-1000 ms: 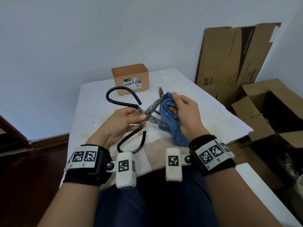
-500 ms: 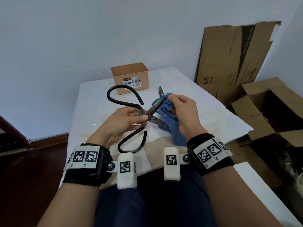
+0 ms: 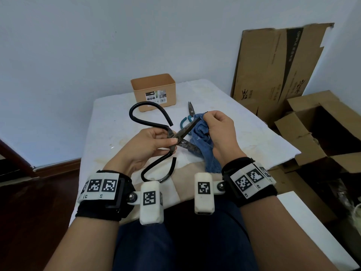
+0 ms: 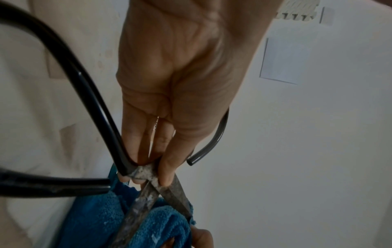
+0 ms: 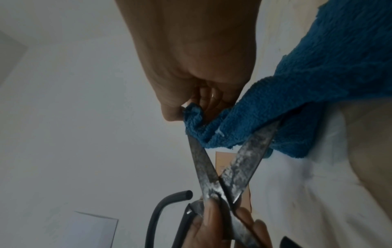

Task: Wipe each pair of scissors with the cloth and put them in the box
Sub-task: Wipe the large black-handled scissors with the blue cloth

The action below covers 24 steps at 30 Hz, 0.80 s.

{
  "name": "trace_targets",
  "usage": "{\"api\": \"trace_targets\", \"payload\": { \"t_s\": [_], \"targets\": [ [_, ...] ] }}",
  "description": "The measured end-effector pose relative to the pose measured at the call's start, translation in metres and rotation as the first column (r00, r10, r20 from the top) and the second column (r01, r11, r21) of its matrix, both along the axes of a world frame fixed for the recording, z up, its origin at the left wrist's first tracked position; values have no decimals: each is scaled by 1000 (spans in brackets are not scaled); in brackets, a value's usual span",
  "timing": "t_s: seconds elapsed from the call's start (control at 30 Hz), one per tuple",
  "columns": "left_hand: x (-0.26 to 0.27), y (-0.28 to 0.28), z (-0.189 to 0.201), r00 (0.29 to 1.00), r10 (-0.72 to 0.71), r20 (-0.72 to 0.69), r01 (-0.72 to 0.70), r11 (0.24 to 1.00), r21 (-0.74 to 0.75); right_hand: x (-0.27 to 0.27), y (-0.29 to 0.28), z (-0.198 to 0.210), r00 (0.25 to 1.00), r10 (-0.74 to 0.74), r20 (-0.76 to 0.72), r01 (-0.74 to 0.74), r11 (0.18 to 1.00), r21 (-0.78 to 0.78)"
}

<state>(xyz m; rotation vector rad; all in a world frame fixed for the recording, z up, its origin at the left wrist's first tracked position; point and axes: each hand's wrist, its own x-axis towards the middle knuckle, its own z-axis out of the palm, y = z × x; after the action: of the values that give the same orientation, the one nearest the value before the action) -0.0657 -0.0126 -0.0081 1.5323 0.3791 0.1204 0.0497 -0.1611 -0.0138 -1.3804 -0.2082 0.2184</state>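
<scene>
Left hand (image 3: pixel 148 147) pinches the big scissors (image 3: pixel 176 136) at the pivot, blades splayed so 1 edge is exposed; right hand (image 3: pixel 218 132) pinches the blue cloth (image 3: pixel 203 137) round the upper blade tip; box (image 3: pixel 154 91) waits behind on the table (image 3: pixel 109 118), small scissors (image 3: pixel 188 116) alongside

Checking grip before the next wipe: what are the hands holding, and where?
Left hand grips the black-handled scissors at the pivot. Right hand pinches the blue cloth around the upper blade's tip.
</scene>
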Motion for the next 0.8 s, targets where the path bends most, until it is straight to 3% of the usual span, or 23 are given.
{"api": "trace_targets", "payload": {
  "t_s": [0.17,0.4,0.63,0.8],
  "targets": [
    [0,1,-2,1000,-4,1,4,1000,-28,1,2,-1,1000,8,-15,-8,1000,10],
    [-4,8,-2,1000,30,8,-29,990,-138,13,-4,-10,981,-169,-92,170,985,6],
    [-2,8,-1,999,33,9,-32,992,-123,9,-5,-4,976,-180,119,185,982,-30],
    [2,7,-1,999,54,6,-53,993,-107,1,-6,1,924,-140,356,189,976,-107]
  ]
}}
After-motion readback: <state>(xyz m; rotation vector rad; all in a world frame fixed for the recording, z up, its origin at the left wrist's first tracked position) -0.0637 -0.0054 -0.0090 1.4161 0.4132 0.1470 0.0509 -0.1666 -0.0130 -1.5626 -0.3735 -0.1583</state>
